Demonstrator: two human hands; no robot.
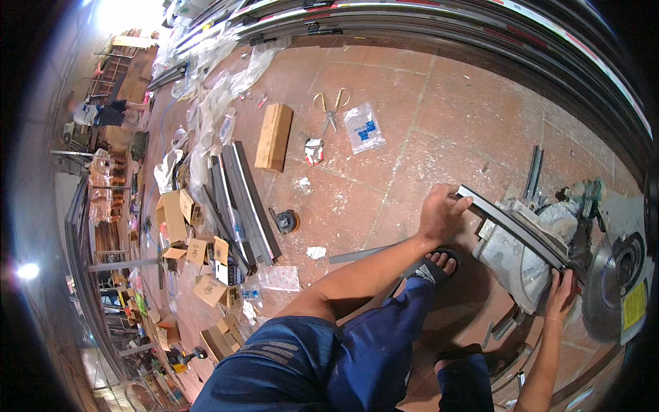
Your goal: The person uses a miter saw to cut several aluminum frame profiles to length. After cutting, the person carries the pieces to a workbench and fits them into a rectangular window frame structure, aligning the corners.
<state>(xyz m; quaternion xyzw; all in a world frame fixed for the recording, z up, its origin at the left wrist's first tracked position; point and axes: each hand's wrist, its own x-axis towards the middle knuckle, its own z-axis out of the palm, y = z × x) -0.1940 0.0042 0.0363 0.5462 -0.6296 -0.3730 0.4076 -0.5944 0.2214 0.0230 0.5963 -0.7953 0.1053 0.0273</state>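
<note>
Left hand (443,218) clasps a long black-and-silver metal bar (509,224); right hand (561,294) touches its far end, closure unclear, probably steadying it across the silvery metal saw base (513,266) between them

The bar (511,223) is covering part of your saw (511,257), and your left hand (441,214) is curling some fingers out of sight. Your right forearm (542,367) is running off the lower edge. The stacked bars (549,44) are passing beyond the dark rim. A distant person (110,114) is blurring, and the yellow label (633,306) is showing print too small to read.
</note>
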